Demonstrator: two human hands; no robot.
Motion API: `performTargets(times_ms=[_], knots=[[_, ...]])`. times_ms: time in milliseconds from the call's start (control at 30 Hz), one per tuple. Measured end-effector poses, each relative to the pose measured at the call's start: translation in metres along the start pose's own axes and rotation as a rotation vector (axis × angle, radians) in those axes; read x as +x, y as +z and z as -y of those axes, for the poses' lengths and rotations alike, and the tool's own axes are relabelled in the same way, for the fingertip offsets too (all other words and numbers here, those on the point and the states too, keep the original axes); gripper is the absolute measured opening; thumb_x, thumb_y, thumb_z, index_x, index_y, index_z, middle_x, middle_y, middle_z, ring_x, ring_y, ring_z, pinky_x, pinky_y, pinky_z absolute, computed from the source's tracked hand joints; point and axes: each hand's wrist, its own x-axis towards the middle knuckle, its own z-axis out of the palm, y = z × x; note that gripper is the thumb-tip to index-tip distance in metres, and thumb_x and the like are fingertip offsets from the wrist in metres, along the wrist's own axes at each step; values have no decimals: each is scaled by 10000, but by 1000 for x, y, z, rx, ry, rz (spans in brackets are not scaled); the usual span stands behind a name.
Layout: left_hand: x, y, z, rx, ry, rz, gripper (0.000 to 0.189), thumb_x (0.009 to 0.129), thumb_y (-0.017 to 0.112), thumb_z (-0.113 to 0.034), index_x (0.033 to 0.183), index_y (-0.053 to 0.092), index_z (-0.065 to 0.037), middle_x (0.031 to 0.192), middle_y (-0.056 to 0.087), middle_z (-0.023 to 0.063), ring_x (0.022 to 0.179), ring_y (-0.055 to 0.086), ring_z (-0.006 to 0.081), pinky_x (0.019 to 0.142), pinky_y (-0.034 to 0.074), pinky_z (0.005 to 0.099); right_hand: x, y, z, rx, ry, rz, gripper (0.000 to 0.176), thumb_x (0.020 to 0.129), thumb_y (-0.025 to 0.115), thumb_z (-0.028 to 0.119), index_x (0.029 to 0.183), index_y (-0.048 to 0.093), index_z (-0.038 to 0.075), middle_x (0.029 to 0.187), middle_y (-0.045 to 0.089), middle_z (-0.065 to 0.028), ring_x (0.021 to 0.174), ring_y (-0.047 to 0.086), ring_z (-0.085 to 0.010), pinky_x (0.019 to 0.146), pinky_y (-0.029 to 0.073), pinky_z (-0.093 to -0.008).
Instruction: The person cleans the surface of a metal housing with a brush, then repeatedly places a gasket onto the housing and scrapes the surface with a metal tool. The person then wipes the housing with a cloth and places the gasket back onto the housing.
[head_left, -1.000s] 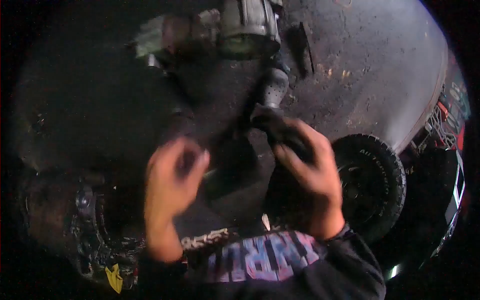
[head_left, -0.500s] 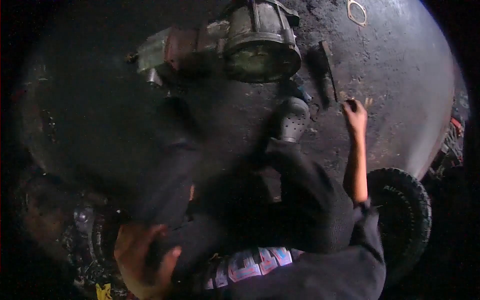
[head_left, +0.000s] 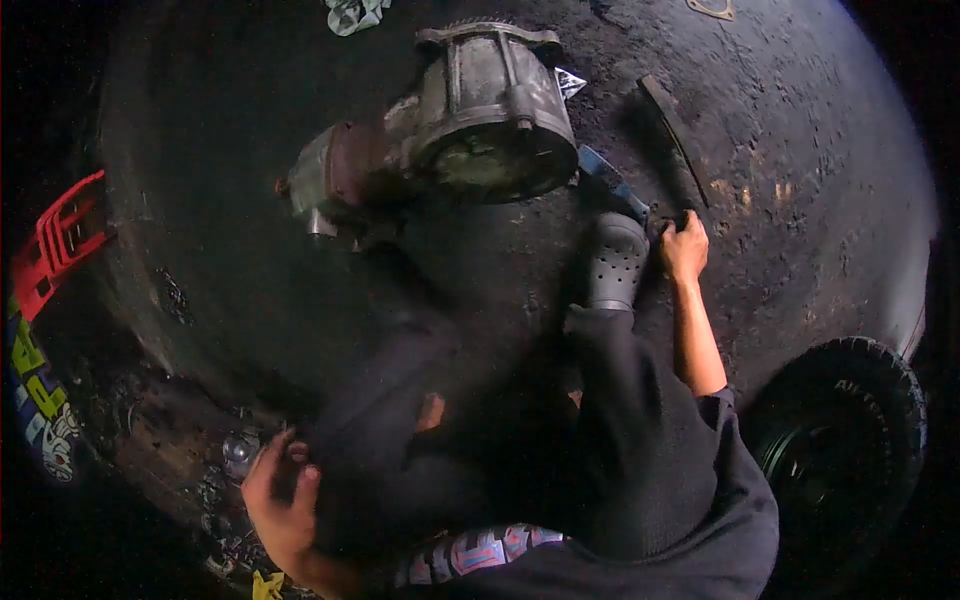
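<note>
My right hand (head_left: 685, 248) is low over the dark floor beside my grey shoe (head_left: 617, 262), its fingers curled; what they hold, if anything, is too small to make out. Just above it lies a long dark bar (head_left: 672, 135), with a blue strip (head_left: 612, 182) to its left. My left hand (head_left: 283, 500) is at the lower left near my leg, fingers apart and partly bent, holding nothing. A large metal housing (head_left: 490, 110) with a rusty section (head_left: 355, 165) rests on the floor ahead.
A tyre (head_left: 850, 440) lies at the lower right. A ring-shaped gasket (head_left: 712, 10) and a crumpled cloth (head_left: 355, 14) are at the top. At the far left is a red plastic piece (head_left: 62, 240). Small parts and a yellow scrap (head_left: 267, 585) sit at the lower left.
The view has shifted, bringing the red piece and cloth into sight. My right hand has moved slightly left, closer to the shoe. My left hand has risen a little, its fingers more spread.
</note>
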Motion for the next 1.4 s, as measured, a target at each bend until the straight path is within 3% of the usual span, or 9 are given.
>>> performTargets(times_ms=[367, 567, 633, 733, 867, 1033, 1100, 1233, 1400], knots=[[8, 8, 0, -97, -207, 6, 390, 734, 661, -6, 1117, 594, 20, 960, 638, 132, 859, 603, 188, 781, 470, 295, 17, -34, 11, -80, -60, 145, 346, 740, 572, 169, 1069, 610, 66, 1082, 612, -143, 1045, 570, -332, 872, 465, -425], [38, 11, -13, 109, 146, 111, 409, 734, 676, -37, 1128, 581, 20, 976, 634, 162, 896, 621, 243, 794, 475, 322, 22, -33, 11, -91, -104, 179, 413, 702, 571, 160, 1104, 605, 75, 1096, 614, -129, 1061, 569, -312, 884, 462, -421], [67, 16, -22, 293, 466, 119, 458, 727, 699, -62, 1155, 563, 23, 1017, 629, 175, 957, 614, 274, 835, 470, 354, 23, -31, 5, -109, -114, 196, 439, 695, 577, 166, 1124, 598, 76, 1112, 612, -126, 1065, 569, -306, 886, 461, -420], [157, 40, -21, 185, 558, -76, 494, 776, 714, -155, 1197, 537, 33, 1117, 610, 198, 1025, 598, 293, 893, 448, 370, 23, -28, 7, -142, -98, 292, 498, 686, 588, 180, 1173, 573, 77, 1160, 597, -129, 1090, 560, -298, 896, 461, -410], [287, 85, -43, -221, 380, -194, 610, 844, 659, -301, 1296, 447, 49, 1252, 534, 228, 1157, 529, 273, 954, 407, 346, 9, -52, 14, -55, -19, 260, 523, 674, 627, 213, 1175, 559, 81, 1086, 625, -165, 1046, 582, -323, 872, 469, -426], [343, 156, -78, -155, 348, -177, 715, 888, 493, -504, 1338, 394, 42, 1332, 438, 273, 1272, 405, 353, 1045, 309, 369, -6, -31, -26, 275, -77, 248, 505, 660, 662, 190, 1137, 558, 62, 967, 644, -216, 932, 620, -369, 790, 490, -407], [343, 177, -84, -99, 242, 3, 737, 898, 423, -550, 1348, 385, 33, 1358, 399, 282, 1298, 350, 390, 1062, 277, 377, -15, -38, -30, 300, -96, 274, 421, 682, 644, 167, 1080, 590, 42, 932, 647, -217, 903, 629, -370, 778, 489, -385], [335, 192, -73, -128, 301, -87, 735, 896, 419, -554, 1331, 403, 39, 1326, 431, 280, 1267, 375, 399, 1052, 285, 415, -31, -52, -29, 436, -76, 112, 241, 746, 614, 123, 949, 616, -8, 885, 654, -173, 837, 646, -257, 760, 475, -333], [285, 219, -65, -29, 495, -318, 639, 895, 454, -441, 1302, 418, 51, 1337, 407, 282, 1269, 339, 432, 1067, 240, 479, -34, -81, 33, 925, -22, 109, 158, 874, 599, 140, 874, 601, -18, 739, 576, -14, 696, 490, -81, 646, 419, -249]])
